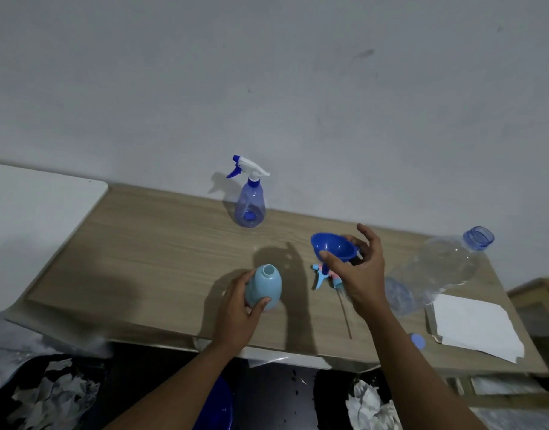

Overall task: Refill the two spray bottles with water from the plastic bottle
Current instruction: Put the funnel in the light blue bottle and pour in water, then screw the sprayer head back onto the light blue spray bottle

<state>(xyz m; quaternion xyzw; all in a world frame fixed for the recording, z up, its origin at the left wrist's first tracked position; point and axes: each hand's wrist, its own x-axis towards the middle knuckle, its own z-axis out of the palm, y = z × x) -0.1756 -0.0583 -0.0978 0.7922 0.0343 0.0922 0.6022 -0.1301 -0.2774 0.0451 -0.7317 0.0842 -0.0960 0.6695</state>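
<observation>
Right hand (357,274), frame centre, pinching blue funnel (333,246), other fingers spread; left hand (240,305) wrapped round open pale-blue bottle (263,287) lower centre; next — seat spout in neck; plastic bottle (437,268) uncapped, right.

Wooden table (149,243) — spray bottle (249,206) (upright), paper (475,324).

a wooden bench (161,259) stands against a pale wall (298,88). a white sheet of paper (475,324) lies at its near right corner. crumpled paper (55,395) sits below on the near left, with more (372,405) on the near right.
</observation>
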